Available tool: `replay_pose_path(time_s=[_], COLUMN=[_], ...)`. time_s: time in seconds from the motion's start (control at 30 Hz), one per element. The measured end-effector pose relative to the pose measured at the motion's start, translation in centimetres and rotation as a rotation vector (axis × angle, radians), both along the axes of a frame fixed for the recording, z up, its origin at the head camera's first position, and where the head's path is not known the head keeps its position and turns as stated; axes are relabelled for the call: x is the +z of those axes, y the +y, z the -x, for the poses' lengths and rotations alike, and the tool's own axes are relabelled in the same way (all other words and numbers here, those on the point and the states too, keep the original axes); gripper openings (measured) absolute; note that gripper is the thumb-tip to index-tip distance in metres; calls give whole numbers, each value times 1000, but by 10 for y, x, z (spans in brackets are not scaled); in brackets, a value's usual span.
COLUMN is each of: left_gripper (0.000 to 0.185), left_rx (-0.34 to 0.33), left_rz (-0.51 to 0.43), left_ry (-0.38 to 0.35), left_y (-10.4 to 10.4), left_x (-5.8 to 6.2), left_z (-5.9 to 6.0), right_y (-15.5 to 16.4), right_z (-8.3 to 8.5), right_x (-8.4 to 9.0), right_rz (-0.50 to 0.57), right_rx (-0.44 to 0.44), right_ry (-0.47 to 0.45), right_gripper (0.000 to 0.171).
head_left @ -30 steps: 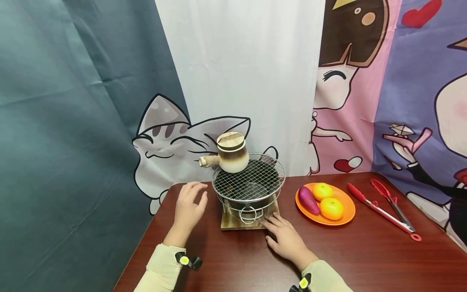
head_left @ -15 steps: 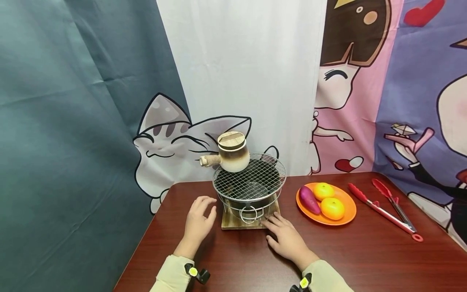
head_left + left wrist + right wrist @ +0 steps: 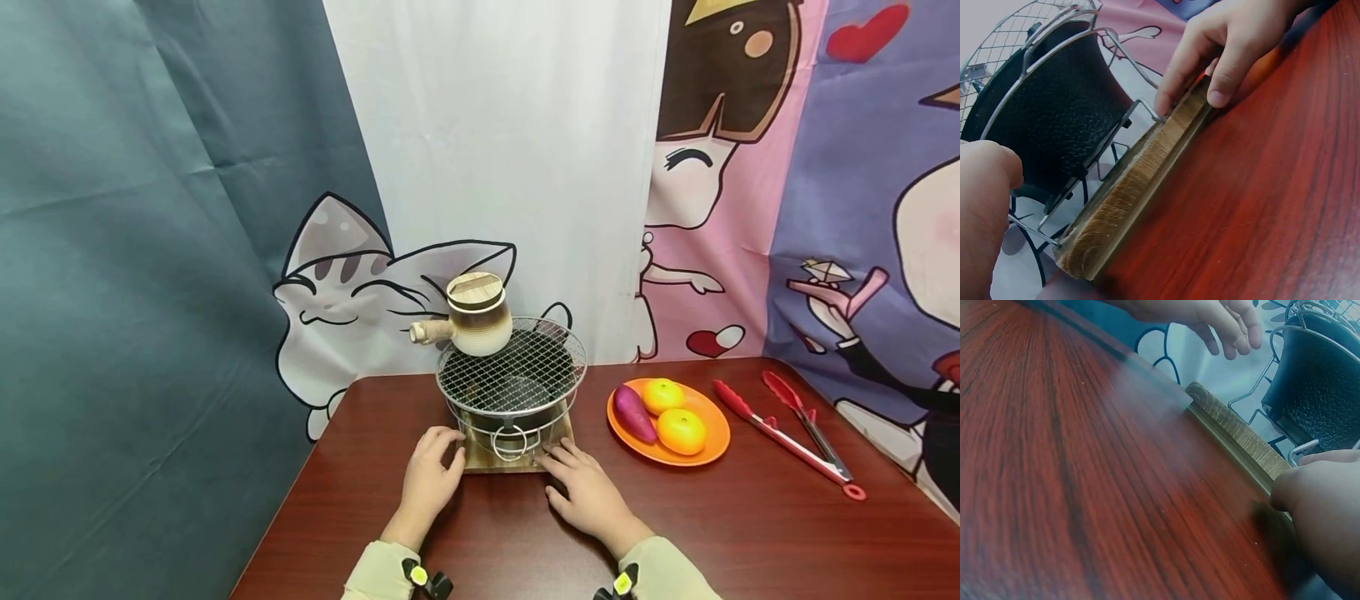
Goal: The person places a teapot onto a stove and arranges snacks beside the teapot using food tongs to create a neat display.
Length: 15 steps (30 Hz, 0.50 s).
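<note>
A round tabletop charcoal grill with a wire mesh top point(image 3: 517, 379) stands on a square wooden board point(image 3: 487, 462). A small lidded clay pot point(image 3: 482, 332) with a side handle sits on the mesh, toward the back left. My right hand point(image 3: 588, 492) holds the board's front right corner, fingers over the top and thumb at the front edge in the left wrist view. My left hand point(image 3: 432, 473) is at the board's left side with fingers loosely bent. In the right wrist view, the left hand point(image 3: 1219, 322) shows nothing in its fingers, close over the board's left end.
Right of the grill, an orange plate point(image 3: 663, 455) holds a purple sweet potato point(image 3: 633, 412) and two orange citrus fruits point(image 3: 681, 431). Red-handled tongs point(image 3: 798, 450) lie open at the far right of the brown table point(image 3: 750, 533). A printed curtain point(image 3: 510, 150) hangs behind.
My left hand has moved right and toward me, from the air left of the grill down to the board's left side. The right hand has stayed at the board's corner.
</note>
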<state>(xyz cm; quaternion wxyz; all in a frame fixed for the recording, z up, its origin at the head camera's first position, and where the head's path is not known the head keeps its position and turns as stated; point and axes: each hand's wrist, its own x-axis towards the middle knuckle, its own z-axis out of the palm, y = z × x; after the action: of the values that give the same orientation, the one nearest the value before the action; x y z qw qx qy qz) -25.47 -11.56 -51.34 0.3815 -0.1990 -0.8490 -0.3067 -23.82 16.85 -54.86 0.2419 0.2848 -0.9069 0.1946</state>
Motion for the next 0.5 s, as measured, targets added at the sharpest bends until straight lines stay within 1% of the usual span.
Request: replay_pose_path(time_s=[0.27, 0.5], left_gripper=[21, 22], left_rx=[-18, -49], left_rz=[16, 33], left_ry=[-28, -21], left_y=[9, 19], left_x=[-10, -13], left_z=[-2, -4], right_y=[-1, 0], right_z=[-1, -1], right_x=[1, 0], right_rz=[-1, 18], right_rx=[-1, 5], right_ry=[-10, -3], right_gripper=[48, 48])
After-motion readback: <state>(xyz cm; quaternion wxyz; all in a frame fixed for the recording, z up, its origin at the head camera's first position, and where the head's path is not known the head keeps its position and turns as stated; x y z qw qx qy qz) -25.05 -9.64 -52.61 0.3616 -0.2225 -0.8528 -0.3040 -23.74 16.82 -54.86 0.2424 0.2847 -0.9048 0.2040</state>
